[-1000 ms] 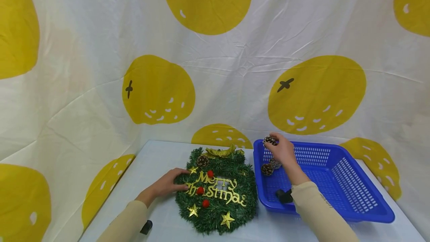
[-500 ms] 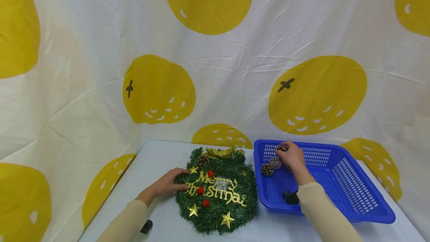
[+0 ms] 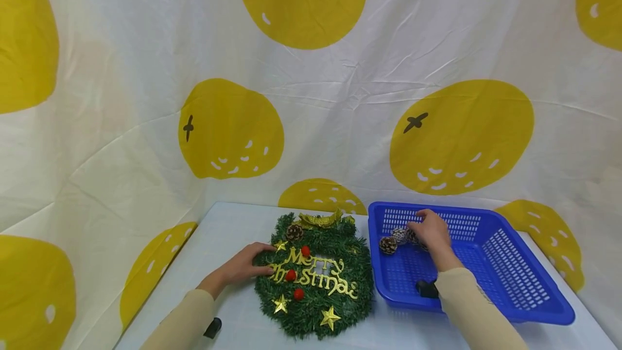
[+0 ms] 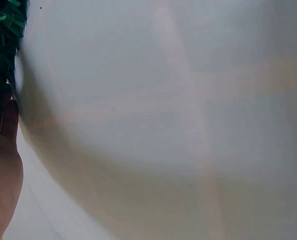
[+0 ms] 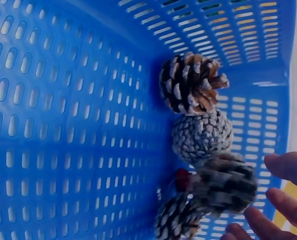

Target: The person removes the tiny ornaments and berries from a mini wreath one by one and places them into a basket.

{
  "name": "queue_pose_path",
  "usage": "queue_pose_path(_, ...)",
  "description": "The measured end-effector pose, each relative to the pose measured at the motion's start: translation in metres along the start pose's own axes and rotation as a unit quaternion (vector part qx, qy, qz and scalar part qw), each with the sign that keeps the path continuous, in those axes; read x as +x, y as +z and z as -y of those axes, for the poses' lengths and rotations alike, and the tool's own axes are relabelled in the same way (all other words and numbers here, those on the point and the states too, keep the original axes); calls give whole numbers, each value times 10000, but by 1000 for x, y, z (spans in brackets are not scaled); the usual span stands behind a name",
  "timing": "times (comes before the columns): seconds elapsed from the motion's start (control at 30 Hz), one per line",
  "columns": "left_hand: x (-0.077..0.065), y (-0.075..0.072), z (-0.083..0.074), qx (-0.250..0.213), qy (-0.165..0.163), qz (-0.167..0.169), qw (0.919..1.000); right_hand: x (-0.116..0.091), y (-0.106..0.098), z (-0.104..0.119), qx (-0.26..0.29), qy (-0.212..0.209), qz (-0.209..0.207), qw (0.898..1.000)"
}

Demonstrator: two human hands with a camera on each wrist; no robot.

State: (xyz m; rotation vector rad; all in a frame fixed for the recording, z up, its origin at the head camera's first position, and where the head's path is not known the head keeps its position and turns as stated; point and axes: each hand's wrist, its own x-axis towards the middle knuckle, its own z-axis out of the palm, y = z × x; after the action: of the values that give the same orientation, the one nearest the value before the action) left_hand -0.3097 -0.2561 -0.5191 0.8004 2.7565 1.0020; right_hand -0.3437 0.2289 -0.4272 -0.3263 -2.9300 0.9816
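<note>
A green Christmas wreath (image 3: 340,307) lies on the table, with gold "Merry Christmas" lettering, stars, red balls, a gold ribbon and one pine cone (image 3: 293,233). My left hand (image 3: 243,265) rests on its left edge, fingers fairly straight; the left wrist view catches only part of that hand (image 4: 3,175). Over the blue basket (image 3: 491,263) is my right hand (image 3: 432,230). Its spread fingers stand apart from a blurred pine cone (image 5: 226,184) just beside them in the right wrist view. Below lie a brown pine cone (image 5: 191,82), a whitish one (image 5: 203,135) and another (image 5: 176,220).
A small red thing (image 5: 182,180) sits among the cones in the basket. The white table (image 3: 233,220) backs onto a hanging cloth (image 3: 330,139) printed with yellow fruit. The basket stands close to the wreath's right side.
My right hand has moved right and down into the basket with a pine cone, and its fingers have let the cone go. The left hand has stayed on the wreath.
</note>
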Motion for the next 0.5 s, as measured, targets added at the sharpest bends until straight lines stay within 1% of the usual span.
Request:
queue_pose_path(0.17, 0, 0, -1, -49, -47, -3, 10000, -1, -3, 5, 34, -117, -113, 9999)
queue_pose_path(0.3, 1, 0, 0, -45, -21, -27, 10000, -2, -3, 12, 107, -370, -158, 9991)
queue_pose_path(0.4, 1, 0, 1, -15, 18, -28, 10000, -3, -4, 18, 214, -582, -121, 9980)
queue_pose_path(0.5, 1, 1, 2, 35, 35, -24, 10000, -6, -4, 26, 330, -689, 0, 9971)
